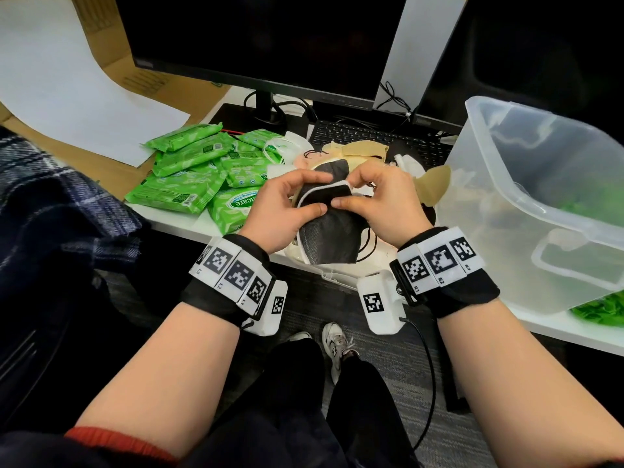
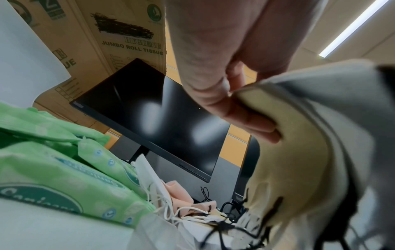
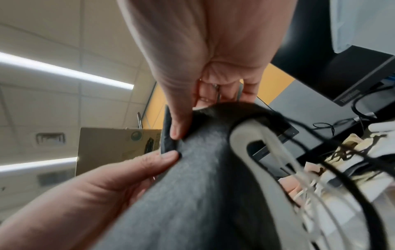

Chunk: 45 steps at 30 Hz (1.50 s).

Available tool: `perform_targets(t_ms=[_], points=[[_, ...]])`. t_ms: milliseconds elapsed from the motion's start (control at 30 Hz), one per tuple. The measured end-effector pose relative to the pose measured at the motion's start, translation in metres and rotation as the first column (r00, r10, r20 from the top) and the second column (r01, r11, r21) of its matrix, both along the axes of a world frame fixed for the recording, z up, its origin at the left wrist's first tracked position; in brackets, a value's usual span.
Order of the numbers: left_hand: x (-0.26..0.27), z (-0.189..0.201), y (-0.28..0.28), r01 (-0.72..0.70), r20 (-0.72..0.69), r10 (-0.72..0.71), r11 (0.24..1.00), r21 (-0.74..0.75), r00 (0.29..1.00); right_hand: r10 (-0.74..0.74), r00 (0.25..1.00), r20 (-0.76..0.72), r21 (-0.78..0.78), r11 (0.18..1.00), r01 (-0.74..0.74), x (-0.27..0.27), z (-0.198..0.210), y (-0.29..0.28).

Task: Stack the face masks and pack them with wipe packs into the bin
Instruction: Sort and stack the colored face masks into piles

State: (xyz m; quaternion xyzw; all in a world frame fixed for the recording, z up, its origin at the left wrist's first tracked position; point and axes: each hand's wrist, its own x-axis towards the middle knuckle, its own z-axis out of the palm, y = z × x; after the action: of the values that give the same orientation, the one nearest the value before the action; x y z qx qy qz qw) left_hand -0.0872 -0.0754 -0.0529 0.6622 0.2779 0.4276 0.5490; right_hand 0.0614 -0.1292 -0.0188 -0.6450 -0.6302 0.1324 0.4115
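Note:
Both my hands hold a small stack of face masks (image 1: 326,228) above the table's front edge, a dark grey one on top and a beige one (image 2: 288,152) beneath. My left hand (image 1: 314,194) grips the stack's left side. Its fingers (image 2: 239,115) curl under the beige mask. My right hand (image 1: 347,190) pinches the upper edge, and its thumb (image 3: 176,128) presses the grey mask (image 3: 203,186) beside my left thumb (image 3: 166,157). Loose masks (image 1: 358,150) lie behind the hands. Green wipe packs (image 1: 196,170) are piled to the left. The clear bin (image 1: 479,197) stands on the right, with green showing through its wall.
A monitor (image 1: 263,38) and a keyboard (image 1: 378,136) stand behind the masks, with cables around them. White paper (image 1: 67,79) over cardboard lies at far left. A plaid cloth (image 1: 50,197) covers the left side. The table edge runs below my wrists.

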Motion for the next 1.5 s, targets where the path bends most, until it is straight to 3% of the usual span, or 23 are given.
perform_targets(t_ms=[67, 167, 300, 433, 567, 700, 767, 900, 1000, 1067, 1167, 1233, 1300, 1367, 1433, 1500], points=[[0.001, 0.001, -0.002, -0.014, -0.023, 0.013, 0.998, -0.058, 1.000, 0.051, 0.991, -0.122, -0.015, 0.998, -0.054, 0.001, -0.001, -0.001], [0.001, 0.001, -0.005, 0.018, 0.025, -0.015, 0.991, -0.130, 1.000, 0.128, 0.909, -0.397, 0.058, 0.992, -0.114, 0.002, -0.002, -0.002], [0.000, 0.003, -0.007, 0.069, 0.108, -0.049, 0.980, -0.189, 0.993, 0.156, 0.833, -0.530, 0.131, 0.986, -0.101, 0.002, -0.003, -0.001], [0.002, 0.002, -0.009, 0.108, 0.136, -0.082, 0.974, -0.197, 0.987, 0.091, 0.847, -0.524, 0.098, 0.994, -0.046, 0.001, -0.005, 0.000], [0.001, 0.004, -0.008, 0.130, 0.154, -0.105, 0.978, -0.161, 0.982, 0.009, 0.906, -0.423, 0.012, 1.000, -0.004, 0.004, -0.008, 0.001], [-0.003, 0.011, -0.009, 0.148, 0.152, -0.137, 0.987, -0.064, 0.979, 0.135, 0.961, -0.241, -0.020, 0.989, -0.144, 0.006, -0.006, -0.003], [-0.003, 0.014, -0.009, 0.120, 0.191, -0.111, 0.992, -0.039, 0.975, 0.161, 0.929, -0.332, 0.022, 0.986, -0.163, 0.006, -0.008, -0.003], [0.005, 0.019, -0.009, -0.078, 0.368, 0.180, 0.958, -0.275, 0.912, 0.132, 0.847, -0.515, 0.144, 0.987, -0.066, -0.003, -0.009, -0.003], [0.015, 0.020, -0.015, 0.119, 0.514, 0.162, 0.874, -0.471, 0.842, 0.058, 0.880, -0.471, 0.118, 0.993, -0.003, -0.013, -0.016, -0.002], [0.019, 0.020, -0.017, 0.158, 0.541, 0.178, 0.842, -0.516, 0.822, 0.051, 0.868, -0.494, 0.073, 0.997, -0.017, -0.015, -0.021, -0.002], [0.020, 0.015, -0.014, 0.023, 0.424, 0.213, 0.873, -0.487, 0.880, 0.166, 0.783, -0.600, 0.034, 0.983, -0.182, -0.011, -0.025, -0.005], [0.017, 0.011, -0.011, -0.050, 0.383, 0.250, 0.886, -0.462, 0.889, 0.150, 0.826, -0.544, -0.038, 0.979, -0.202, -0.005, -0.026, -0.008], [0.012, 0.007, -0.008, -0.079, 0.409, 0.262, 0.907, -0.413, 0.874, 0.060, 0.861, -0.506, -0.079, 0.990, -0.115, 0.002, -0.026, -0.009], [0.007, 0.005, -0.005, -0.086, 0.422, 0.228, 0.941, -0.328, 0.878, -0.048, 0.842, -0.538, -0.058, 0.998, 0.020, 0.007, -0.023, -0.010], [0.001, 0.003, 0.000, -0.112, 0.363, 0.199, 0.963, -0.246, 0.910, -0.139, 0.783, -0.606, 0.011, 0.983, 0.183, 0.015, -0.019, -0.009], [-0.003, 0.005, 0.001, -0.092, 0.226, 0.124, 0.985, -0.148, 0.966, -0.157, 0.735, -0.660, 0.039, 0.969, 0.242, 0.023, -0.012, -0.007]])
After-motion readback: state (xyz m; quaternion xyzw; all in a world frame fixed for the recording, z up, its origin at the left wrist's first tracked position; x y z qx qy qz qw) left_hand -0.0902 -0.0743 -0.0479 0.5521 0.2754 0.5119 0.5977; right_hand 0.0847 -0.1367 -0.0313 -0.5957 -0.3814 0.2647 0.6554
